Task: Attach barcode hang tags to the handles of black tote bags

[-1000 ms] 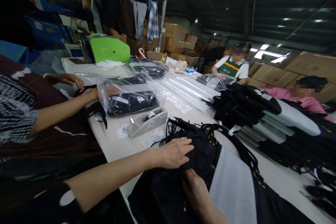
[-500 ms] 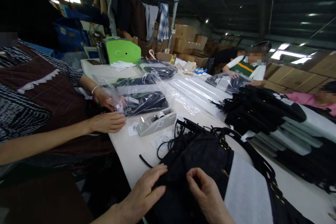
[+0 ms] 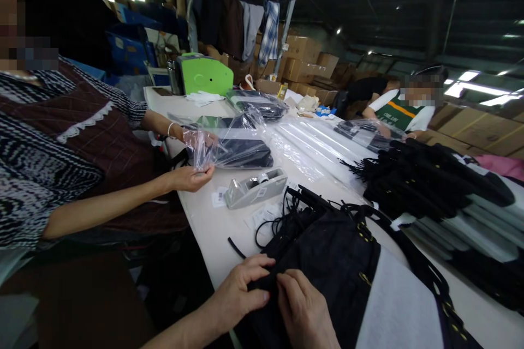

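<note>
A black fabric garment (image 3: 327, 253) with thin straps and small gold eyelets lies on the white table (image 3: 208, 229) in front of me, partly over a white sheet (image 3: 399, 311). My left hand (image 3: 241, 289) pinches its near edge, thumb on top. My right hand (image 3: 303, 311) grips the same edge right beside it, fingers curled onto the cloth. Loose black straps (image 3: 282, 215) curl off the garment's far left side.
A grey tape dispenser (image 3: 256, 188) and paper tags (image 3: 219, 197) lie beyond the garment. A person on my left handles a clear plastic bag (image 3: 229, 144) with a dark item. Stacked black and white goods (image 3: 442, 191) fill the right; other people sit farther back by cardboard boxes (image 3: 303, 60).
My hands have pulled back from the middle of the garment to its near edge and closed on it. The person on the left lifted the plastic bag's open end.
</note>
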`<control>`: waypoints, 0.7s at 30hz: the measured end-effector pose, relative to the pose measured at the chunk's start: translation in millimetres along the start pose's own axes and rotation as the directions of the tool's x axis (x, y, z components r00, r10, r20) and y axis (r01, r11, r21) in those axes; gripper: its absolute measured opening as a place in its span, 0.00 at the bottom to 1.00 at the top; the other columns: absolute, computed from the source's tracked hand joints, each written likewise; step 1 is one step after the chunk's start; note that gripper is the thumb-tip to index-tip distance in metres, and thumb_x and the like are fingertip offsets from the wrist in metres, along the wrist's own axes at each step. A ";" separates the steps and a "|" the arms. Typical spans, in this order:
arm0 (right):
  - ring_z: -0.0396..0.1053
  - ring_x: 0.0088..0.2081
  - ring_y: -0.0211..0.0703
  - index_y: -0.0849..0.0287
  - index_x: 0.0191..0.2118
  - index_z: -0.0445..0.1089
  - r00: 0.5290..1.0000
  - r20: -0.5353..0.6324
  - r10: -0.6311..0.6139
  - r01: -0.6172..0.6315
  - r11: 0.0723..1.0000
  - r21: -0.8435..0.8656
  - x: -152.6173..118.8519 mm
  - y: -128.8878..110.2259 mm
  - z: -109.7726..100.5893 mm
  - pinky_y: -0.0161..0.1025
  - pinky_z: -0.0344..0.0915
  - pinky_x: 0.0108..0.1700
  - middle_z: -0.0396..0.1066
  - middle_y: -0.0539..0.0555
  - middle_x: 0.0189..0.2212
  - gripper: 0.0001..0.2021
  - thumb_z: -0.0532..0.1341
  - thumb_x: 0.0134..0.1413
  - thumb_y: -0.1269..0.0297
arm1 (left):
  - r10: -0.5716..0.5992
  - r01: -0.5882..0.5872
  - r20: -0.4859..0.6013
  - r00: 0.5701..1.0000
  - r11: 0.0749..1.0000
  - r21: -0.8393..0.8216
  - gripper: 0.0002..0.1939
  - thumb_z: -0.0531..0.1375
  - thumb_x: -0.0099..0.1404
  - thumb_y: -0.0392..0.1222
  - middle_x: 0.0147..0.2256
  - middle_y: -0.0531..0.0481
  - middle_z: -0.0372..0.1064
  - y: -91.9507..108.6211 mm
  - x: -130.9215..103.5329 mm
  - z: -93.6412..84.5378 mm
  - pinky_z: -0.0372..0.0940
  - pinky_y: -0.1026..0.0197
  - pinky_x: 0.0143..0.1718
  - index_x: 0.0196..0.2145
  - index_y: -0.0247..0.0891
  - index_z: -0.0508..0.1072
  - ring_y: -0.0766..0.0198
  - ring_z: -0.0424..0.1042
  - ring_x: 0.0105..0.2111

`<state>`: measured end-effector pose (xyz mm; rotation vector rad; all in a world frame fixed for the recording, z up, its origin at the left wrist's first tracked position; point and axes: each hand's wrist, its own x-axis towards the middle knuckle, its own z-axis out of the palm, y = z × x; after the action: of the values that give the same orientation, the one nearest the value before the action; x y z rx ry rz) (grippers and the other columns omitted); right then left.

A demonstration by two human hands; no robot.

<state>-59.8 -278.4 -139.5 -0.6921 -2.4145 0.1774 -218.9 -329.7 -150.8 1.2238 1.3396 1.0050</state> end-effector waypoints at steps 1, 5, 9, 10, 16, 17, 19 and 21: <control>0.68 0.25 0.38 0.62 0.33 0.65 1.000 0.001 0.011 -0.011 1.000 0.001 -0.1 -0.1 1.5 0.32 0.67 0.27 0.67 0.55 0.25 0.09 0.49 0.54 0.76 | -0.015 0.015 0.013 1.000 0.999 -0.028 0.13 0.60 0.48 0.39 0.51 0.47 0.64 2.1 0.9 -0.9 0.46 0.50 0.58 0.34 0.39 0.76 0.51 0.55 0.56; 0.68 0.24 0.35 0.59 0.31 0.64 0.977 -0.051 0.209 -0.203 0.975 0.091 -0.6 9.1 -6.9 0.30 0.66 0.28 0.67 0.52 0.23 0.08 0.49 0.56 0.71 | -0.034 0.036 0.028 0.999 0.995 -0.093 0.15 0.61 0.45 0.41 0.51 0.47 0.64 5.7 1.3 -2.8 0.44 0.49 0.58 0.34 0.41 0.77 0.50 0.53 0.56; 0.68 0.22 0.37 0.57 0.29 0.66 0.870 -0.011 0.493 -0.489 0.867 0.093 -8.6 33.8 -32.5 0.31 0.65 0.25 0.69 0.50 0.21 0.09 0.52 0.53 0.61 | -0.017 0.021 0.044 0.999 0.995 -0.094 0.17 0.60 0.47 0.43 0.51 0.47 0.63 2.8 -0.1 -2.9 0.44 0.49 0.58 0.37 0.41 0.77 0.50 0.53 0.57; 0.68 0.21 0.38 0.56 0.28 0.66 0.842 0.017 0.539 -0.539 0.838 0.082 -12.2 39.4 -37.4 0.32 0.65 0.25 0.69 0.50 0.21 0.10 0.52 0.52 0.60 | -0.013 0.016 0.044 0.999 0.996 -0.088 0.16 0.60 0.47 0.44 0.51 0.47 0.63 1.8 -0.2 -3.0 0.44 0.49 0.58 0.36 0.41 0.77 0.50 0.53 0.56; 0.70 0.25 0.41 0.56 0.28 0.67 0.818 0.155 0.554 -0.567 0.822 0.055 -33.0 51.4 -31.1 0.35 0.67 0.28 0.71 0.52 0.23 0.11 0.50 0.52 0.62 | -0.003 0.004 0.042 0.999 0.999 -0.044 0.16 0.59 0.49 0.44 0.52 0.47 0.63 -2.0 -0.8 -4.0 0.45 0.50 0.58 0.36 0.40 0.76 0.50 0.53 0.56; 0.71 0.26 0.41 0.57 0.28 0.67 0.835 0.153 0.529 -0.540 0.840 0.045 -34.6 51.4 -27.5 0.35 0.67 0.29 0.71 0.52 0.24 0.11 0.49 0.52 0.63 | -0.001 0.003 0.041 0.999 0.999 -0.038 0.16 0.59 0.49 0.45 0.52 0.47 0.63 -1.9 -1.0 -4.0 0.46 0.50 0.58 0.36 0.40 0.76 0.51 0.53 0.56; 0.71 0.27 0.40 0.57 0.29 0.67 0.867 0.150 0.475 -0.483 0.875 0.021 -35.8 51.2 -22.1 0.35 0.67 0.30 0.70 0.52 0.25 0.11 0.49 0.54 0.66 | 0.001 0.000 0.038 0.999 1.000 -0.026 0.15 0.59 0.49 0.45 0.51 0.47 0.63 -1.0 -1.4 -3.9 0.46 0.51 0.58 0.36 0.40 0.76 0.51 0.54 0.56; 0.71 0.27 0.39 0.57 0.31 0.67 0.884 0.180 0.431 -0.435 0.900 -0.018 -35.4 50.7 -19.0 0.33 0.66 0.30 0.69 0.52 0.26 0.11 0.48 0.55 0.67 | 0.003 -0.003 0.035 0.999 1.000 -0.013 0.15 0.59 0.49 0.45 0.51 0.47 0.63 -0.4 -1.8 -3.5 0.47 0.51 0.57 0.36 0.41 0.76 0.51 0.54 0.56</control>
<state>-2.5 -254.2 -157.2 -1.2495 -2.3840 0.4675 -222.4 -331.3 -150.5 1.2288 1.3021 0.9887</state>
